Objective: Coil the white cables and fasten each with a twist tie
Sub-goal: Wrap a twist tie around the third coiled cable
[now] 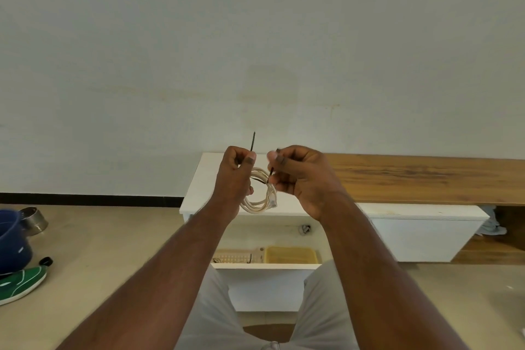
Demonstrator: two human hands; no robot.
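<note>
— Where is the coiled white cable (259,198)?
— Held up in front of the white low cabinet (199,179), hanging between both hands.
— And the fingers?
— The left hand (234,176) pinches one end of the thin black twist tie (252,140), which pokes upward; the right hand (295,176) pinches the other end beside the coil.
— Below the cabinet top?
— A yellow plastic basket (291,254).

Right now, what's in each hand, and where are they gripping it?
Both hold a black twist tie: left hand pinches one end, right hand the other. The coiled white cable hangs from its middle.
</note>
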